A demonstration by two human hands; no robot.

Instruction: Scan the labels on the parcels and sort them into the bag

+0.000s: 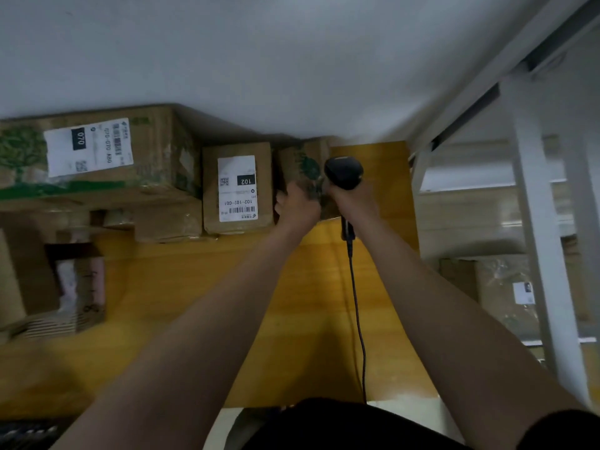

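Observation:
On the wooden table cardboard parcels stand in a row against the wall. My left hand grips the front of a small brown parcel with green print at the right end of the row. Right beside it, my right hand holds a black corded barcode scanner, its head above that parcel. To the left stand a parcel labelled 102 and a large parcel labelled 070. No bag is in view.
More cardboard boxes lie at the table's left. A white metal shelf frame with wrapped parcels stands on the right. The scanner's black cable runs down the table toward me.

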